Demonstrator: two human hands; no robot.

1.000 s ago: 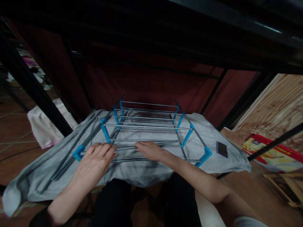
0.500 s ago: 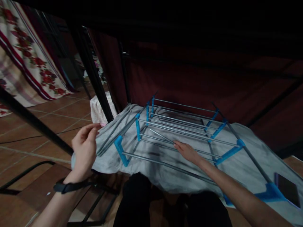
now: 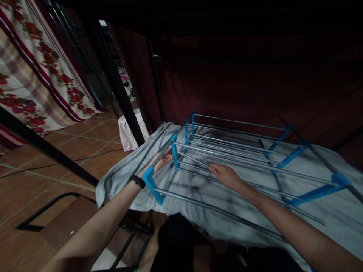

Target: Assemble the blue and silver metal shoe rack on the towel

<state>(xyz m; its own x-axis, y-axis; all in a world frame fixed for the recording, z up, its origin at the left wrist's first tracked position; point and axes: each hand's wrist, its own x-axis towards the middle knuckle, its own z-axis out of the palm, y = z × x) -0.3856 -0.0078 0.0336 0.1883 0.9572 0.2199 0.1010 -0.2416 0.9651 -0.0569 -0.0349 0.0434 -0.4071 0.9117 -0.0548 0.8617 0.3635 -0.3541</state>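
A rack frame of grey metal rods [image 3: 227, 210] and blue plastic connectors [image 3: 174, 153] stands on a grey cloth [image 3: 241, 234]. My right hand [image 3: 225, 175] is closed around one end of a thin metal rod [image 3: 195, 159], whose far end points left toward a blue connector. On the left, my left hand [image 3: 163, 160] reaches past the side tube, its fingers stretched out beside that same connector. The tube and connector partly hide the fingers; whether they touch the connector I cannot tell. More blue connectors [image 3: 314, 190] join the rods on the right side.
Black metal posts [image 3: 124, 90] and a dark overhead frame surround the bed. A brown chair [image 3: 68, 221] is at the lower left. Floral fabric [image 3: 56, 71] hangs over the tiled floor [image 3: 93, 151], where a cable runs. A dark red cloth hangs behind the rack.
My left hand has moved right and forward, from in front of the rack's left end to beside a blue connector. My right hand still holds the rod. The view has turned left.
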